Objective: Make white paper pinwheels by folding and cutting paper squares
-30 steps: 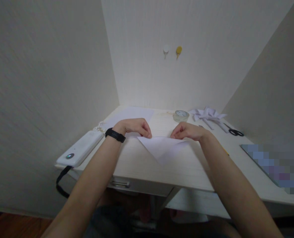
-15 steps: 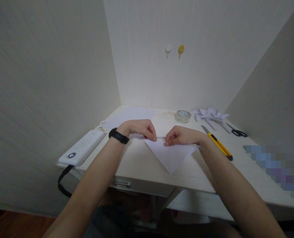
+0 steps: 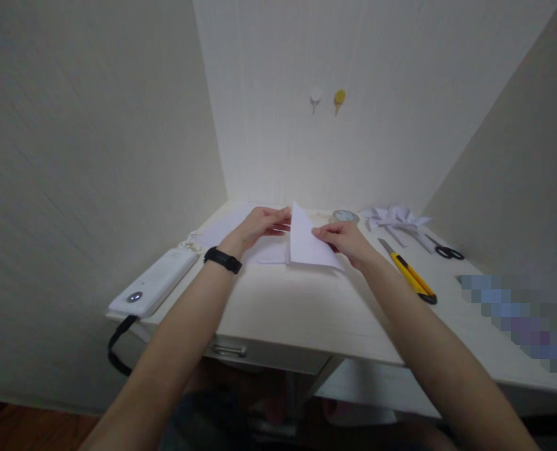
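A folded sheet of white paper (image 3: 307,243) is held raised and tilted above the desk. My right hand (image 3: 347,243) pinches its right side, thumb in front and fingers behind. My left hand (image 3: 265,225) is at the paper's left edge, fingers stretched out and apart; whether the fingertips touch the edge I cannot tell. A black band circles my left wrist. Under and left of the raised sheet lies another white paper piece (image 3: 271,255), partly hidden.
A white sheet (image 3: 224,227) lies at the back left, near a white device (image 3: 154,285) with a black strap. Toward the right are a tape roll (image 3: 345,217), folded paper shapes (image 3: 395,219), a yellow utility knife (image 3: 410,272) with its blade out, and black scissors (image 3: 447,252).
The paper has been lifted off the desk and turned, its point now upward. My left hand has loosened its pinch and opened; my right hand has moved slightly up and right with the paper.
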{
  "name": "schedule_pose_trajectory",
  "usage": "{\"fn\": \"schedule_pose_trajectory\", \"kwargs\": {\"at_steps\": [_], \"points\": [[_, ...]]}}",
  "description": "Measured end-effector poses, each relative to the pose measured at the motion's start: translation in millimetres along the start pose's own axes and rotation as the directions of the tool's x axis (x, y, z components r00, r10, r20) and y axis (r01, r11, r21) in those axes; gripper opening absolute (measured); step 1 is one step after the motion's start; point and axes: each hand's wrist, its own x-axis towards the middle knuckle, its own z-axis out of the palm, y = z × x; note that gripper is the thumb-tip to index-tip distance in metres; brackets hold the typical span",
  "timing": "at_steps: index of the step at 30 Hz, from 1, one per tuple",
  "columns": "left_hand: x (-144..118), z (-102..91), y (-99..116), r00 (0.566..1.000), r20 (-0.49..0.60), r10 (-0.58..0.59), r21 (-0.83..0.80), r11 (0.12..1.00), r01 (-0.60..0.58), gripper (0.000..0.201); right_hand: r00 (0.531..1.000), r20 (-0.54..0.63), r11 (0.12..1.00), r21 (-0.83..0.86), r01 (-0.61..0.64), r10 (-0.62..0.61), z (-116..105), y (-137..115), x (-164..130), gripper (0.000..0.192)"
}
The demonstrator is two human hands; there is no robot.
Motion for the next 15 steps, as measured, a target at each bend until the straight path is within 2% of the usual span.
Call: {"fn": "schedule_pose_trajectory", "kwargs": {"at_steps": [3,5,9,12,15], "points": [[5,25.0,-10,0.994,-0.098,0.038,-0.011,0.999,-0.039,0.045,0.999,-0.014,0.998,0.047,-0.037,0.038,10,4,0,0.043],[7,32.1,-15,0.984,-0.162,0.075,-0.015,0.997,-0.079,0.045,0.997,-0.041,0.997,0.052,-0.063,0.065,14,8,0,0.040],[10,29.6,-19,0.960,-0.251,0.127,-0.026,0.990,-0.137,0.044,0.997,-0.081,1.000,-0.013,-0.015,0.014,16,13,3,0.037],[12,26.6,-18,0.952,-0.272,0.142,-0.067,0.984,-0.166,0.044,0.990,-0.122,0.995,-0.077,0.059,-0.068,18,14,4,0.036],[12,27.1,-17,0.939,-0.296,0.175,-0.056,0.978,-0.200,0.046,0.980,-0.169,0.993,-0.072,0.097,-0.108,20,14,4,0.035]]}}
